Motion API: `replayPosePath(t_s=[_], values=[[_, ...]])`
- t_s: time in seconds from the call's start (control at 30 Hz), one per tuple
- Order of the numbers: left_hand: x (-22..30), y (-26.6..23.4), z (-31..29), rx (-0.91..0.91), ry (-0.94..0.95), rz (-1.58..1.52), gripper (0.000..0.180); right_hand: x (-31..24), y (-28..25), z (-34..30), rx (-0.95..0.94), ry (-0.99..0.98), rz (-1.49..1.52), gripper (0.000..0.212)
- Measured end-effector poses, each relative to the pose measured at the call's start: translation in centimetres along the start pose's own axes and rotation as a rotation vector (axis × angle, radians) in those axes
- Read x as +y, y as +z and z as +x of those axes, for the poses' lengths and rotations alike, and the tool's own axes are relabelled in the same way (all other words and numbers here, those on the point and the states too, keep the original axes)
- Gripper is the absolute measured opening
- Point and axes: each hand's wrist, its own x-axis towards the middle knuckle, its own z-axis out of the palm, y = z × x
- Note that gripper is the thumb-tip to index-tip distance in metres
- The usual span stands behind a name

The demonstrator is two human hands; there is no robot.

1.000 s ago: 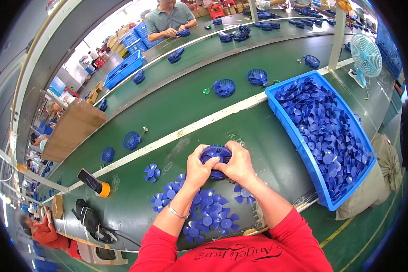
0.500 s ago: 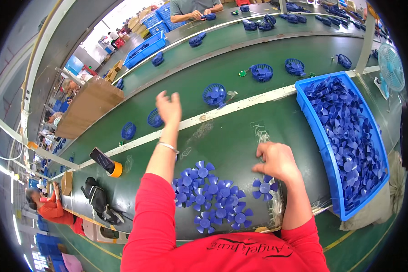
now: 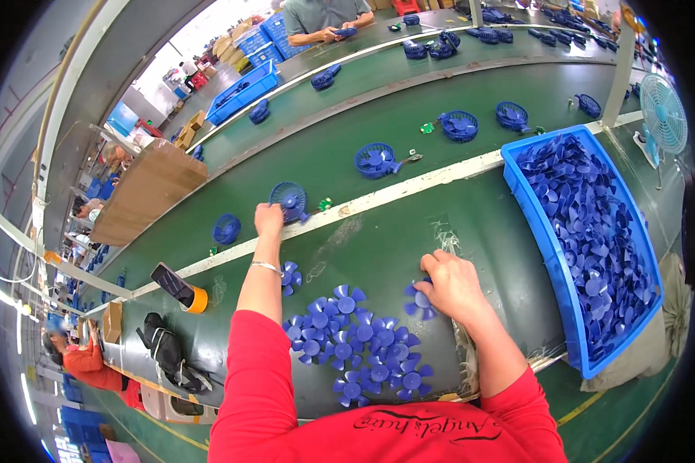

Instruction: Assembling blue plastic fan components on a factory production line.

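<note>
At the belt's near edge, my left hand (image 3: 269,220) is closed on the near-left rim of a round blue fan housing (image 3: 289,199) with slatted sides. A green circuit board (image 3: 325,204) lies beside that housing. My right hand (image 3: 449,284) pinches a blue fan blade (image 3: 420,302) by its edge, low over the bench; the blade is slightly blurred. Between my arms lies a loose group of blue fan blades (image 3: 353,330). One more blade (image 3: 289,278) sits apart, next to my left wrist and partly hidden by it.
A blue bin (image 3: 578,318) full of fan blades stands at the right, near a small fan (image 3: 664,116). More housings (image 3: 375,160) line the green belt beyond a white rail (image 3: 409,190). A phone (image 3: 172,284) and black bag (image 3: 170,351) are left. A person (image 3: 328,19) works opposite.
My left hand has come down and closed on a housing's rim. My right hand has moved slightly left with a blade. Housings on the belt have shifted right.
</note>
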Motion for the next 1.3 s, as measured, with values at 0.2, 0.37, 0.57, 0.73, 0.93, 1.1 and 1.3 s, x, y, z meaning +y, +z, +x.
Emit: replayPosePath(t_s=[0.2,0.37,0.57,0.73,0.93,1.1,1.3], values=[[5.8,-2.7,-8.5,-0.217,-0.005,-0.750,0.021,-0.2,-2.3,-0.3,-0.222,-0.104,0.047,0.037],[7.0,-5.4,-15.1,-0.487,-0.136,-1.073,0.025,-0.5,-0.8,-0.1,-0.241,-0.131,0.029,0.043],[7.6,-8.9,-21.5,-0.519,-0.244,-1.340,0.035,-1.2,-0.6,-0.3,-0.026,-0.182,0.112,0.038],[5.4,-9.1,-24.5,-0.574,-0.281,-1.459,0.037,-0.4,1.4,-0.2,-0.095,-0.215,0.045,0.035],[5.0,-9.1,-25.6,-0.558,-0.274,-1.466,0.037,-1.4,0.6,-0.3,-0.092,-0.128,-0.083,0.031],[5.6,-8.8,-25.9,-0.564,-0.238,-1.420,0.033,-0.7,1.7,0.6,0.070,-0.002,-0.114,0.029],[6.8,-7.5,-27.8,-0.649,-0.197,-1.368,0.033,-3.1,0.4,0.9,0.452,-0.266,0.295,0.035]])
